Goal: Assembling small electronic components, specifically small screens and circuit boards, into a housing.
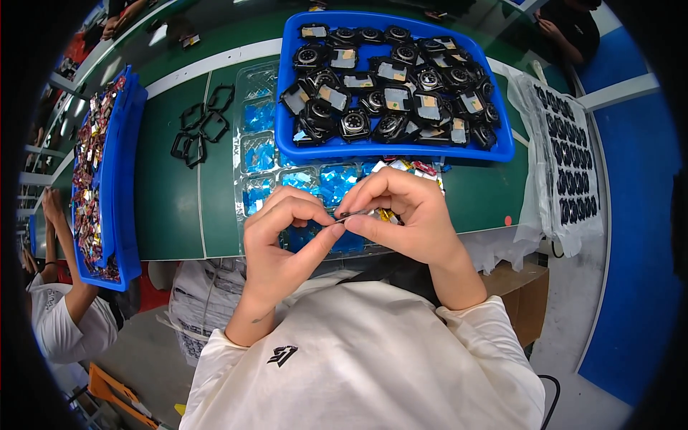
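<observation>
- Letters run along the left edge of a clear plastic tray (pixel 240 204); its moulded square compartments hold shiny blue film pieces (pixel 340 185).
- A black angular print (pixel 282 355) marks the smooth white shirt (pixel 387 351).
- Left hand (pixel 285 228) and right hand (pixel 407 215) are narrowed to fingertip pinches, holding a small, thin, dark piece (pixel 350 214) between them above the counter's (pixel 166 222) near edge.
- Toward the far edge, a glossy blue tray (pixel 337 152) overlaps the clear one, piled with black, watch-shaped cases (pixel 354 124), some bearing pale rectangular patches.
- Thin, rounded-square black frames (pixel 215 126) lie left of it.
- Rows of black parts (pixel 572 158) sit on white sheeting at the right edge.
</observation>
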The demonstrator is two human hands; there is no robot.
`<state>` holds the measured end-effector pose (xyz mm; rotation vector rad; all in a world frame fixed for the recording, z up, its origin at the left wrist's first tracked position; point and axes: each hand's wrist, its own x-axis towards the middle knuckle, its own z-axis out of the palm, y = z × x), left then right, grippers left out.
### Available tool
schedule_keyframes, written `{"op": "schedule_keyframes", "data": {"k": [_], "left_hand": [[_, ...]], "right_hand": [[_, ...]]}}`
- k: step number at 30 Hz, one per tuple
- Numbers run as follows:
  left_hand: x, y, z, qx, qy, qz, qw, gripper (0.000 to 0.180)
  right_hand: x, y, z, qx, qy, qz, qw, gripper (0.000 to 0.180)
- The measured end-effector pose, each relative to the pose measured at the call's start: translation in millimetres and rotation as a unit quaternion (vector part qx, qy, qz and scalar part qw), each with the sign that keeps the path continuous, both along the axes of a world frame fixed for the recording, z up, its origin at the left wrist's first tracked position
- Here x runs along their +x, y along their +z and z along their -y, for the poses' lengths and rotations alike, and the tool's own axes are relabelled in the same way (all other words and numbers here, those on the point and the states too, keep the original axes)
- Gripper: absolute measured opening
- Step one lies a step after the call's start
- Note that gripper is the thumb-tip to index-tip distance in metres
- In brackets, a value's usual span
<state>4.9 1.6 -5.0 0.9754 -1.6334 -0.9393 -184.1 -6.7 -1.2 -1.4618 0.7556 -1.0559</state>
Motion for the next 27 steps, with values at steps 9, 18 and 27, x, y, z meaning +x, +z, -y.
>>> {"op": "schedule_keyframes", "data": {"k": [9,18,27], "left_hand": [[-0.3,-3.2,-7.9,0.113,-0.035,-0.172,0.978,0.021],[-8.9,4.1,-4.0,0.083,-0.013,-0.017,0.996,0.024],[-13.0,2.9,-10.8,0.151,0.036,-0.128,0.980,0.009]], "right_hand": [[-2.9,5.6,1.7,0.063,-0.070,0.081,0.992,0.012],[0.2,1.7,1.1,0.002,-0.085,0.084,0.993,0.011],[-3.9,4.8,-3.1,0.058,-0.074,0.081,0.992,0.012]]}}
